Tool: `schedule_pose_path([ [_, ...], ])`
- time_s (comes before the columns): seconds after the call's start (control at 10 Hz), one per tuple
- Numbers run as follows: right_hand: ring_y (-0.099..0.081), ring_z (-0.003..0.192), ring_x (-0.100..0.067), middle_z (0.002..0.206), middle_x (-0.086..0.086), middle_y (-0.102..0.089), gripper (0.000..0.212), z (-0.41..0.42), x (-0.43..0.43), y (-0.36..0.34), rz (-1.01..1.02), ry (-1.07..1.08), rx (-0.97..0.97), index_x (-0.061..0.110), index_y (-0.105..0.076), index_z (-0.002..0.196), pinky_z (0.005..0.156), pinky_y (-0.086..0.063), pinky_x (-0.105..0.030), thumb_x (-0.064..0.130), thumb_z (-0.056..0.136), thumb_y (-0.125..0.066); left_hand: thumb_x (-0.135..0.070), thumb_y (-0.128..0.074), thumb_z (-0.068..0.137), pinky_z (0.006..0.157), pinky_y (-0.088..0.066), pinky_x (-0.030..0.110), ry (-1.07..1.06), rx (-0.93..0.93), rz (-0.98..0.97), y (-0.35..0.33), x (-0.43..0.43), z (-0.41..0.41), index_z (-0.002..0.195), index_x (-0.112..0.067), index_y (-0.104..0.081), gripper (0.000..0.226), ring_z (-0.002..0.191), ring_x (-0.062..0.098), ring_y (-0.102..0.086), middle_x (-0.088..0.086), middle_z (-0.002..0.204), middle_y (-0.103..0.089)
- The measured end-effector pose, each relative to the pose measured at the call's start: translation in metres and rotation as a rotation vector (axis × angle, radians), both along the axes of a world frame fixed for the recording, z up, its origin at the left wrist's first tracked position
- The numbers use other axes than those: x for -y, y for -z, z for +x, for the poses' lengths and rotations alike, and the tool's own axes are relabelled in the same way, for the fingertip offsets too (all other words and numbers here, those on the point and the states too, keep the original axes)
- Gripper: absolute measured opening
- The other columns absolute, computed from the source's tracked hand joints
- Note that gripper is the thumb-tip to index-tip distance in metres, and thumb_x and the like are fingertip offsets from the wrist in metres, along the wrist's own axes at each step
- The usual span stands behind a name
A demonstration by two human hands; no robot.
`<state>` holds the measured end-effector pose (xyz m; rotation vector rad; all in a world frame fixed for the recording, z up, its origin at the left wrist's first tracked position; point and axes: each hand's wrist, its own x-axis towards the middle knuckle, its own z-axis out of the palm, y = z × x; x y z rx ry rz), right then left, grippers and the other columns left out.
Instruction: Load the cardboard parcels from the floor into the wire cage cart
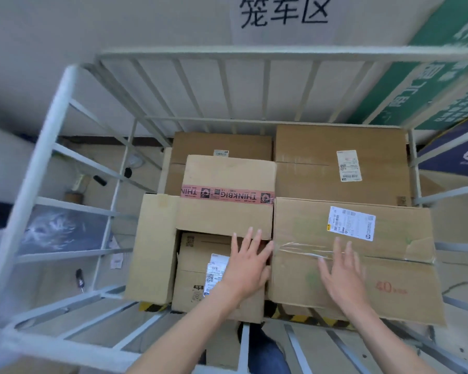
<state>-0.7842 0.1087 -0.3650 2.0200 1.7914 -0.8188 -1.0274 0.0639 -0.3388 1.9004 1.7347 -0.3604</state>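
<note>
With all fingers [337, 249] spread, empty, at clear-taped brown cardboard parcel [400, 252] at four o'clock: best pressed flat-palmed, squared inside white wire cage cart [254, 54].

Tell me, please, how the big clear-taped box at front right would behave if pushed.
The clear-taped box probably flexes, since its top is creased near the right edge. Wide and flat, it should slide rather than tip.

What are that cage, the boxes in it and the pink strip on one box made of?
Cage: looks like metal tube and bars, painted pale grey-white, smooth with a faint sheen.
Boxes: brown cardboard by the look, matt, with creased flaps and dented edges.
Pink strip: probably printed plastic packing tape. It lies flat across the box top and bears lettering, but it could be paper.
</note>
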Motion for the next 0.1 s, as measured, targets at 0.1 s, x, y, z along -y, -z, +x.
schedule_pose_path([
  [0.1,-0.001,0.155,-0.027,0.169,-0.005,-0.002,0.071,-0.047,0.0161,-0.0505,0.04,-0.271,-0.153,0.027,0.001,0.161,0.124,-0.005,-0.042,0.054,0.103,-0.03,-0.044,-0.036,0.102,0.12,0.004,0.058,-0.238,0.038,-0.017,-0.0546,0.0221,-0.0259,0.159,-0.028,-0.014,0.064,0.154,0.03,0.005,0.01,0.168,-0.005],
])
